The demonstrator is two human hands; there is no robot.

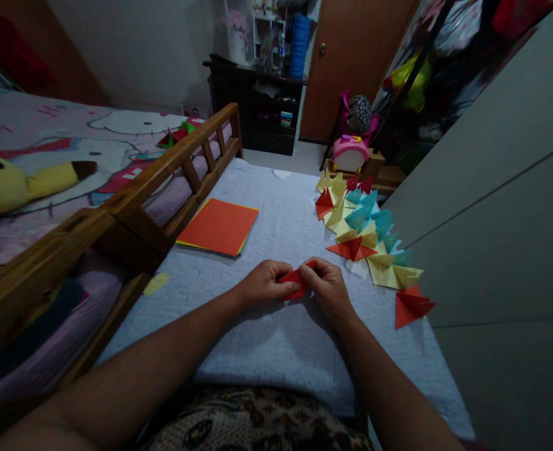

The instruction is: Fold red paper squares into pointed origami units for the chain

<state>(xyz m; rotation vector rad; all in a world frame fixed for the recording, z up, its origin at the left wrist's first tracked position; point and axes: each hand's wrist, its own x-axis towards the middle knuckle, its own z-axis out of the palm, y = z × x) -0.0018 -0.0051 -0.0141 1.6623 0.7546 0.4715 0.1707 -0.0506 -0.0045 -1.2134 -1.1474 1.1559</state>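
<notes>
A small folded piece of red paper (295,285) is held between both hands above the cloth-covered table (276,351). My left hand (265,282) pinches its left side, thumb lying along the front. On the right side, my right hand (329,287) grips the paper's upper corner between thumb and fingers. To the left lies a stack of square paper sheets (220,225), orange-red on top with yellow edges showing beneath. Rows of folded paper pieces in yellow, blue and red (351,216) stand to the right, and a single red folded piece (413,305) sits nearest me.
A wooden bed rail (173,166) runs along the table's left side, with a yellow plush toy (32,185) on the bed beyond. A pale cabinet (501,250) borders the right. Past the far edge are a dark shelf unit (257,106) and a pink toy case (350,153).
</notes>
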